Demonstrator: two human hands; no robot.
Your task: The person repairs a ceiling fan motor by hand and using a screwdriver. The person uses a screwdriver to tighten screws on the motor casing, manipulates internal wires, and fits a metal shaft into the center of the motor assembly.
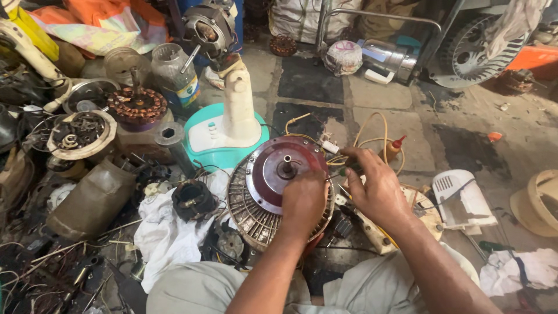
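A round ceiling-fan motor (261, 195) with a maroon top plate and a ribbed silver rim stands tilted on the floor in front of my knees. My left hand (303, 200) grips its right rim, fingers curled over the edge. My right hand (372, 183) is just right of the motor and pinches a thin tool with a green handle (344, 172) against the motor's side, near a white connector (330, 146) and yellow wires (372, 139).
A teal and white table-fan base (229, 131) stands behind the motor. Copper-wound stators (137, 104), motor parts and wire scraps crowd the left. A white cloth (165, 232) lies front left. A small red-capped bottle (394, 148), a white plastic cover (462, 197) and a beige part (537, 200) are on the right.
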